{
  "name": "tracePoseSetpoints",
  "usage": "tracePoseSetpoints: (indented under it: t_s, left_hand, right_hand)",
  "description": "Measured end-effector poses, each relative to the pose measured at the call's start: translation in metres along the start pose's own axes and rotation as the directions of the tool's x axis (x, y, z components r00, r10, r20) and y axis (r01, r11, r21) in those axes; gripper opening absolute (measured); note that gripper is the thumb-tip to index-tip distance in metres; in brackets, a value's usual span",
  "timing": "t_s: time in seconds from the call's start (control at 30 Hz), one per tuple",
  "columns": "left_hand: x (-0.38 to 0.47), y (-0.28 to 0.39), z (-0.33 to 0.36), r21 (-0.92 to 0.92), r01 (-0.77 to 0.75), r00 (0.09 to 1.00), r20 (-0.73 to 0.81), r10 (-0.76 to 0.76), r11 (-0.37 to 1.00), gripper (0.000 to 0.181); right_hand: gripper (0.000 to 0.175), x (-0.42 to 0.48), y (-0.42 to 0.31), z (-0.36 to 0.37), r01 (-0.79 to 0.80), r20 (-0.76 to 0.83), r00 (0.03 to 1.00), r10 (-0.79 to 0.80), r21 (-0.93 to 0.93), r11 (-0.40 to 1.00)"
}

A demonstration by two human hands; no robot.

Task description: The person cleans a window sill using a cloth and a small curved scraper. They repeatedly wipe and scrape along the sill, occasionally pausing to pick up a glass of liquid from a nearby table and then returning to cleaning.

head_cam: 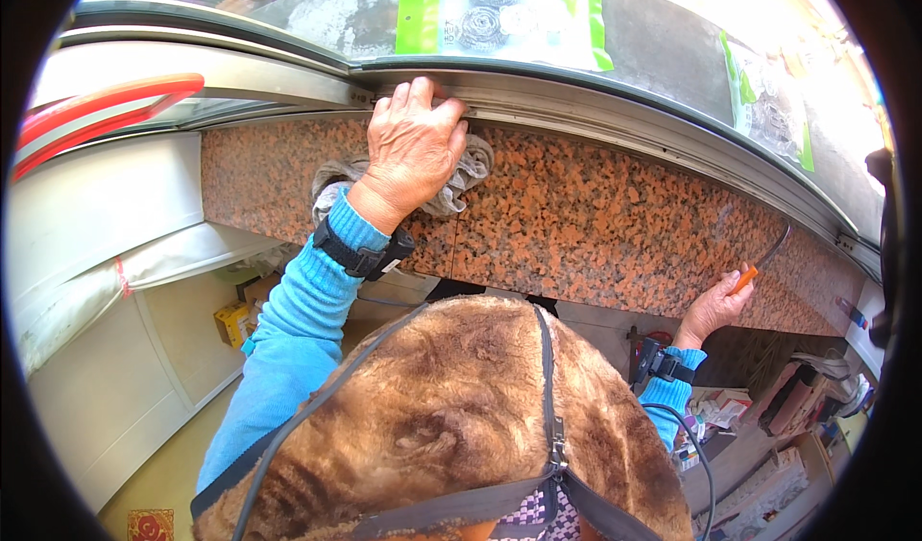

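Note:
My left hand (414,145) rests with bent fingers on the metal window track (533,102), at the end of the sliding window's frame; whether the fingers grip anything is hidden. Beneath that hand a crumpled grey cloth (472,170) lies on the speckled red-brown granite sill (576,210). Off to the right, my right hand (720,300) is closed around the orange handle of a thin tool (745,280). Its dark, curved metal shaft reaches up to the edge of the track; the kind of tip cannot be told.
Past the glass lie a green-and-clear packet of steel wool scourers (504,21) and a similar packet (771,105). A red-edged object (108,112) is at the left window. A small blue-and-red item (852,313) sits at the sill's right end. Boxes and cloths fill the lower right.

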State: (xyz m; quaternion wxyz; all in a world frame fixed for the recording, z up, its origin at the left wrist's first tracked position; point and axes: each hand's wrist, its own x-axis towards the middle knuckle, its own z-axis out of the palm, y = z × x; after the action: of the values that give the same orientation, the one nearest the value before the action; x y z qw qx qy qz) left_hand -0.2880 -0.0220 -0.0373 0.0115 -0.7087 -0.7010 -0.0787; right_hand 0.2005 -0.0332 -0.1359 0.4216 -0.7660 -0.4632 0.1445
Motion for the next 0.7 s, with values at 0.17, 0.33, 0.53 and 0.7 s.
tracePoseSetpoints:
  t_s: [0.17,0.33,0.53,0.7]
  left_hand:
    - [-0.006,-0.003,0.002,-0.069,0.031,0.998,-0.050,-0.035,0.997,0.018]
    - [-0.001,-0.005,0.015,-0.206,0.121,0.972,-0.173,-0.157,0.971,0.025]
    - [0.000,0.000,0.023,-0.304,0.097,0.957,-0.231,-0.173,0.948,0.021]
    - [0.002,-0.005,0.011,-0.155,-0.027,0.993,-0.118,0.009,0.988,0.014]
  right_hand:
    - [0.027,0.002,0.006,0.000,0.030,-0.006,1.000,-0.030,-0.046,0.999]
    - [0.026,0.003,0.010,0.000,0.035,-0.012,0.999,-0.035,-0.029,0.999]
    - [0.026,0.002,0.008,0.000,0.026,-0.024,0.999,-0.027,-0.050,0.998]
    - [0.026,0.003,0.011,0.000,0.031,-0.032,0.999,-0.034,-0.063,0.998]
